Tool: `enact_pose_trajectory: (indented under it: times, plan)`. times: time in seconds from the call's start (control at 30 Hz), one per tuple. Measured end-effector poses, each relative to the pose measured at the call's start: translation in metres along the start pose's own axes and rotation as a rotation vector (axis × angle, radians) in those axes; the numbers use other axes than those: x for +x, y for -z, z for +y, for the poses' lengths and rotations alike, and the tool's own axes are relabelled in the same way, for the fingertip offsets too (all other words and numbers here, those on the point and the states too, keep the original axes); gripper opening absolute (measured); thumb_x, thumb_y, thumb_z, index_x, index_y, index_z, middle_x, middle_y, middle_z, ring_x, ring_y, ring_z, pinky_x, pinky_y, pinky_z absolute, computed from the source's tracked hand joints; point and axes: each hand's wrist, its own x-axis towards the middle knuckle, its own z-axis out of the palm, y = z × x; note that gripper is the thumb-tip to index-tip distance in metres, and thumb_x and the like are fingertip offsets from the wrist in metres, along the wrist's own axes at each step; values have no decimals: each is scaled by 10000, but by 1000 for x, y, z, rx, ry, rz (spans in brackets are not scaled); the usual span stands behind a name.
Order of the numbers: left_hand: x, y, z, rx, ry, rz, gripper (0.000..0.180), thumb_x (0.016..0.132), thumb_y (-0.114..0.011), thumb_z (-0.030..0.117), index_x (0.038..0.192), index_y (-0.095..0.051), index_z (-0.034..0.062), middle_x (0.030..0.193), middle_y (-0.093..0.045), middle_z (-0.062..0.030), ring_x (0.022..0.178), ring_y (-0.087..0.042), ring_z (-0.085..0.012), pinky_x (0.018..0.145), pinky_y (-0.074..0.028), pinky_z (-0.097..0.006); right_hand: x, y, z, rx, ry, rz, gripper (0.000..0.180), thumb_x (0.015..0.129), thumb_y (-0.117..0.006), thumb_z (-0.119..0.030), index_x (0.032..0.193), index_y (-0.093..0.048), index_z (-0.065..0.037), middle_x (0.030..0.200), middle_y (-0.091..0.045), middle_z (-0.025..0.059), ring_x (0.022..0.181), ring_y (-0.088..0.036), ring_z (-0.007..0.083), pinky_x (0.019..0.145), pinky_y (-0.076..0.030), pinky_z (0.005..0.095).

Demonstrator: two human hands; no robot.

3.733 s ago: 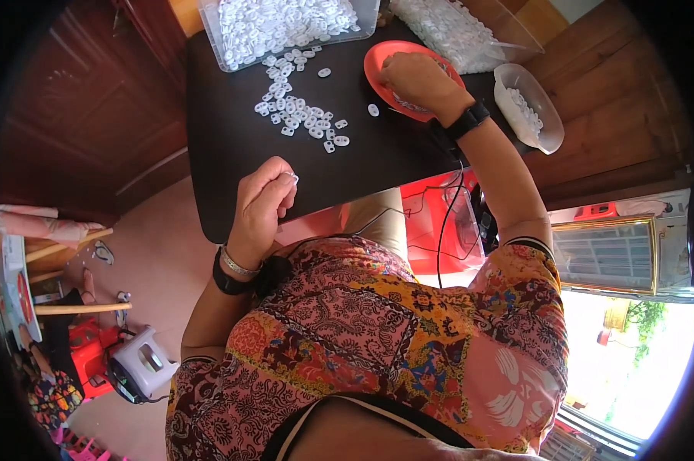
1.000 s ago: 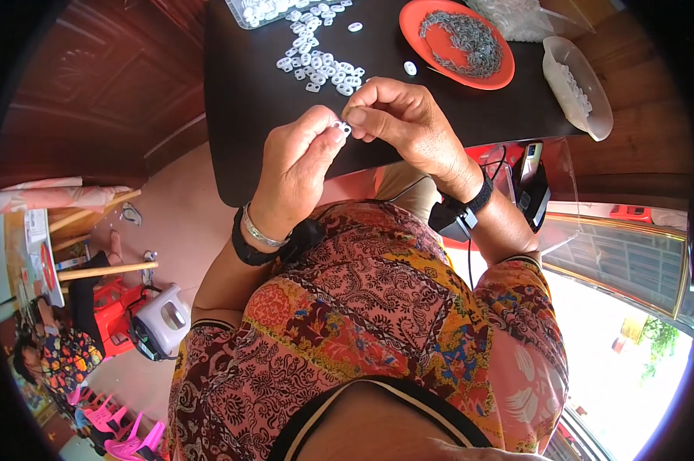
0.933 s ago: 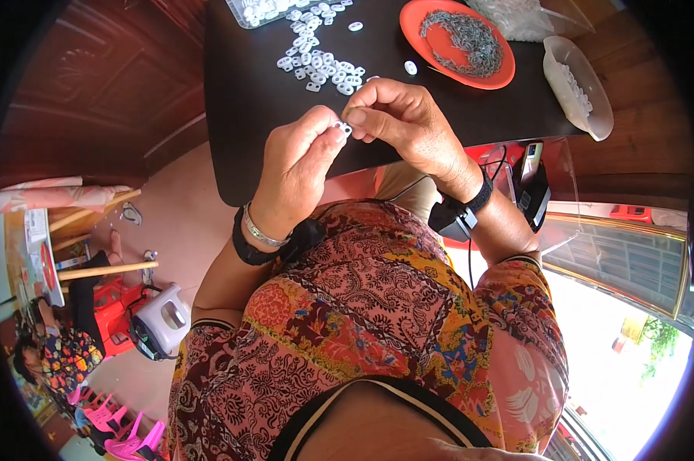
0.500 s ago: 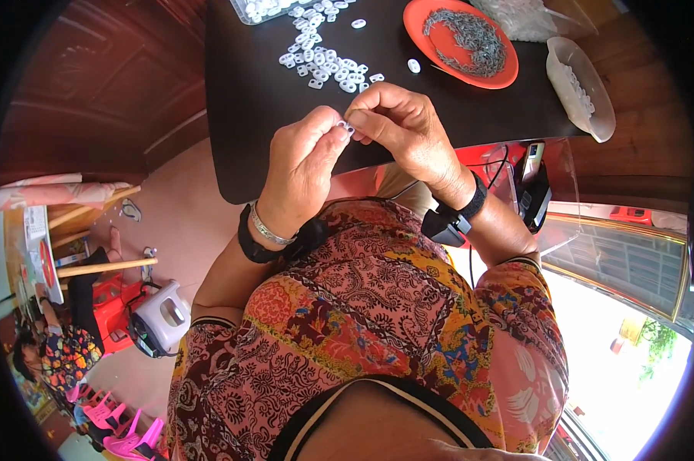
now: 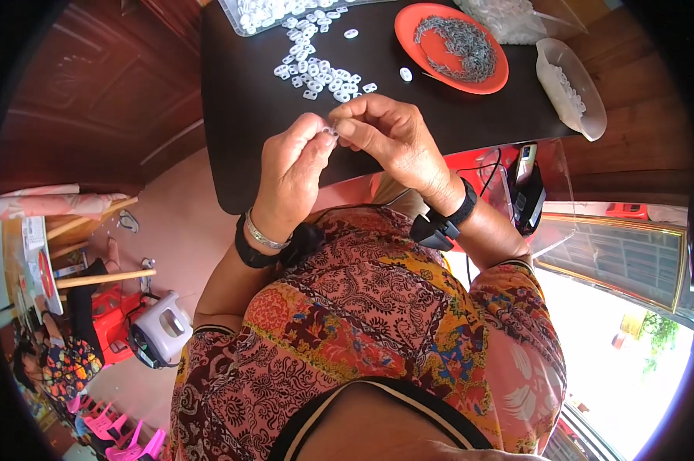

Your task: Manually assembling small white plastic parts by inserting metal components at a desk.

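Just above the middle of the frame sits a tiny white plastic ring piece point(image 5: 331, 131), pinched between both hands over the near edge of the black table point(image 5: 239, 131). The left hand point(image 5: 289, 173) is curled narrow, thumb and forefinger closed on the piece; the right hand point(image 5: 389, 138) meets it fingertip to fingertip, also closed tight on the same piece or on a part too small to make out.

The risk, as I judge it: the piece is held over the table's edge, so a slip of either pinch could drop it to the floor below rather than onto the tabletop.

Moving outward, a loose scatter of small white ring pieces point(image 5: 320, 73) lies on the table above the hands, trailing up to a clear tray of the same white pieces point(image 5: 274, 11) at the top edge. Upper right of the hands sits a round orange plate point(image 5: 439, 50) heaped with small grey metal bits, one stray white piece beside it. Further right, a clear plastic tub point(image 5: 574, 92) holds a few white pieces, and a clear plastic bag point(image 5: 508, 15) lies at the top. None of these shows a label I can make out.
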Motion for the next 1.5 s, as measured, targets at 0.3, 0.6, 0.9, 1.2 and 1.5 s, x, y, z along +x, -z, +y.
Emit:
enact_pose_trajectory:
  times: [0.3, 0.6, 0.9, 1.2, 1.5]
  plan:
    - [-4, 16, -2, -141, 94, 56, 219, 921, -492, 170, 773, -522, 11, 594, -445, 22, 524, -363, -22, 468, -285, -197, 26, 62, 2, -1383, 386, 202, 183, 816, -588, -87, 983, -656, -59, 833, -630, 79, 704, -623, 239, 602, -503, 324]
    - [-8, 23, -3, -155, 93, 37, 222, 918, -495, 166, 765, -527, 9, 589, -452, 19, 517, -372, -26, 471, -296, -201, 31, 61, 8, -1691, 342, 30, 158, 799, -552, -51, 938, -625, -68, 857, -583, 83, 783, -613, 261, 651, -512, 354]
    - [-7, 17, -5, -125, 131, 9, 228, 921, -493, 175, 764, -523, 13, 596, -455, 19, 521, -373, -26, 473, -298, -198, 6, 66, 0, -978, 277, 38, 171, 810, -608, 0, 977, -640, -25, 828, -592, 83, 681, -586, 199, 623, -465, 281]
    - [-3, 8, -5, -121, 139, -23, 225, 921, -492, 177, 765, -518, 16, 603, -459, 19, 523, -374, -24, 470, -298, -193, 9, 76, -5, -1056, 340, 35, 144, 800, -632, -69, 933, -646, -17, 806, -615, 96, 700, -603, 222, 635, -477, 316]
    - [-6, 8, 0, -97, 183, 13, 222, 914, -489, 169, 763, -522, 10, 601, -460, 13, 528, -384, -29, 474, -306, -197, 19, 71, 7, -1275, 401, -22, 146, 814, -626, -104, 930, -635, -15, 794, -627, 84, 715, -620, 225, 672, -491, 316]
